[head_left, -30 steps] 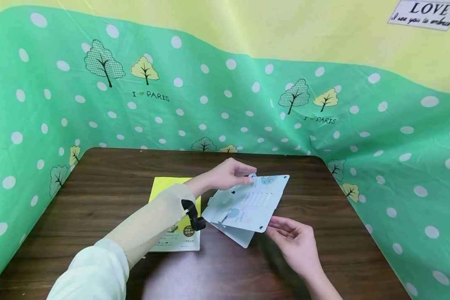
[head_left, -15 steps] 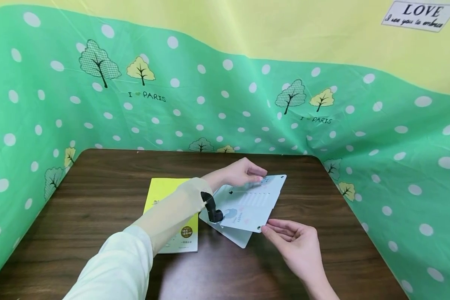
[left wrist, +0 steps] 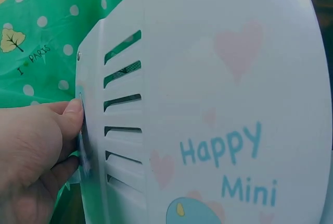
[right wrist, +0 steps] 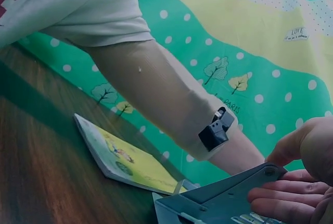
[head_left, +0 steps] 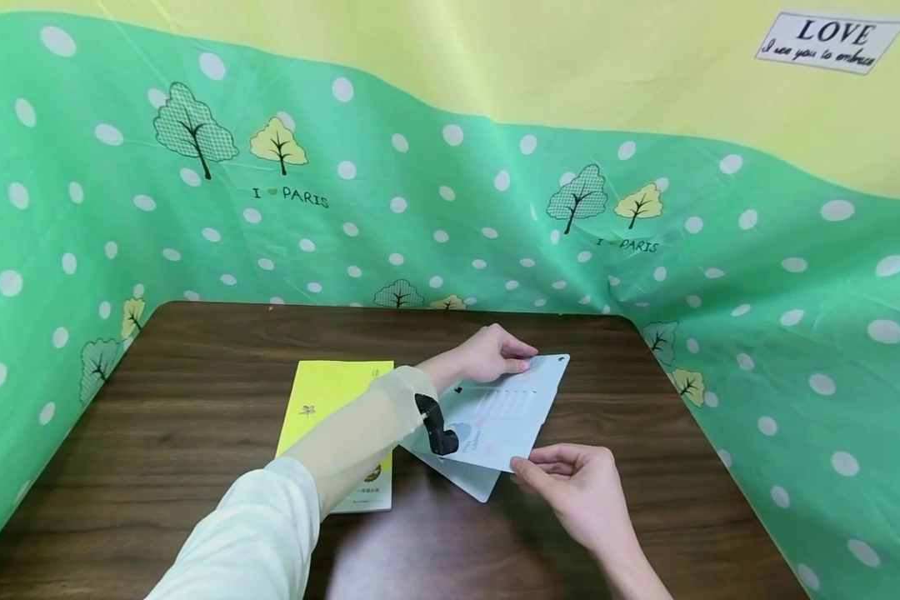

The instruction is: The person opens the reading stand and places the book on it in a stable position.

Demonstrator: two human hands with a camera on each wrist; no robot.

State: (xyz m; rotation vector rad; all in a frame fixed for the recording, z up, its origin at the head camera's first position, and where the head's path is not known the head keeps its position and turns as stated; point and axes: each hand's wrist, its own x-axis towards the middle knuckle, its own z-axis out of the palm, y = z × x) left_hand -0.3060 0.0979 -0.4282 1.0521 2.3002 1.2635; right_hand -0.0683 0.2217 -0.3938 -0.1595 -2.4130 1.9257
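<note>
Lower left of centre, a yellow book point(head_left: 333, 387) is lying on the counter point(head_left: 217, 375). At lower centre, the left hand point(head_left: 491, 354) is pinching the pale-blue stand's point(head_left: 495, 425) upper edge; rightward, the right hand point(head_left: 573, 492) is pinching its near corner. Uneven pulling could twist it.

Before you: a pale blue folding stand point(head_left: 506, 425) and white-dotted green cloth point(head_left: 420, 175), yellow above.
Your stand bears pink hearts point(left wrist: 239, 49) and blue lettering point(left wrist: 218, 150); the book point(head_left: 337, 392) is yellow with a white lower part; the table point(head_left: 217, 350), dark brown wood grain; your left sleeve point(head_left: 247, 525), near-white; your forearm cover point(head_left: 360, 429), beige; the wrist camera point(head_left: 438, 428), black.
</note>
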